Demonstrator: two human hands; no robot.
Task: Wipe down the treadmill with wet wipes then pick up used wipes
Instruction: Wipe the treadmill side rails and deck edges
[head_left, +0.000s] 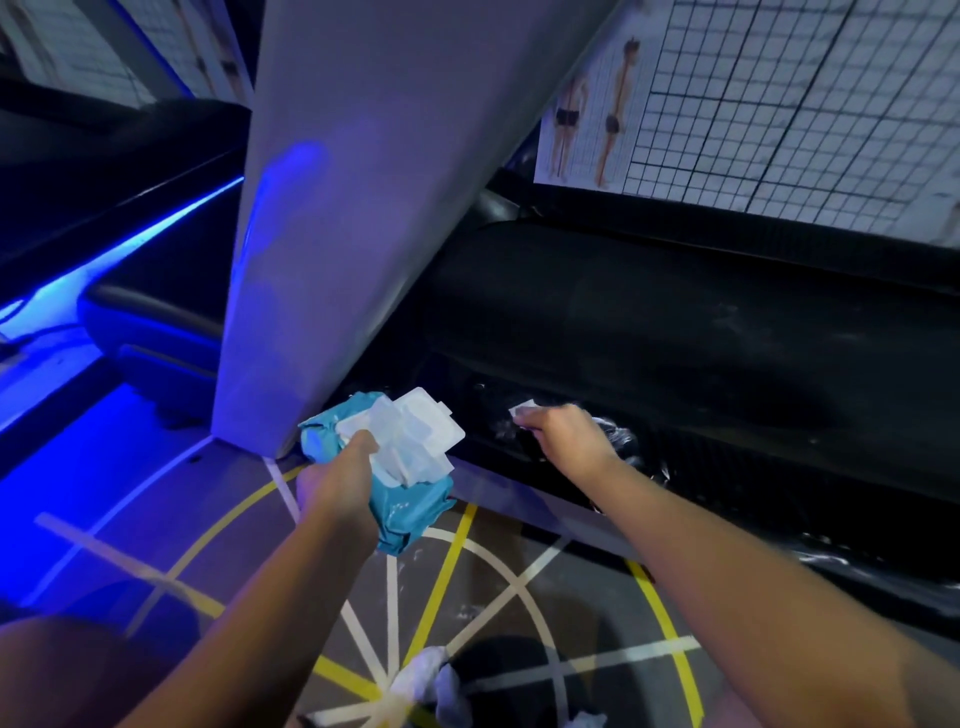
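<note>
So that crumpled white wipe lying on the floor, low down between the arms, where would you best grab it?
Probably pinch the crumpled wipe by its raised, bunched top, coming straight down from above. It lies in a loose heap on the flat floor, so its folds stick up ready for a grip, while no edge shows that fingers could slide under.

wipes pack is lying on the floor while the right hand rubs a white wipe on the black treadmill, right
Not quite. The head view shows the wipes pack off the floor, gripped in the left hand. The right hand does press a white wipe on the black treadmill.
</note>
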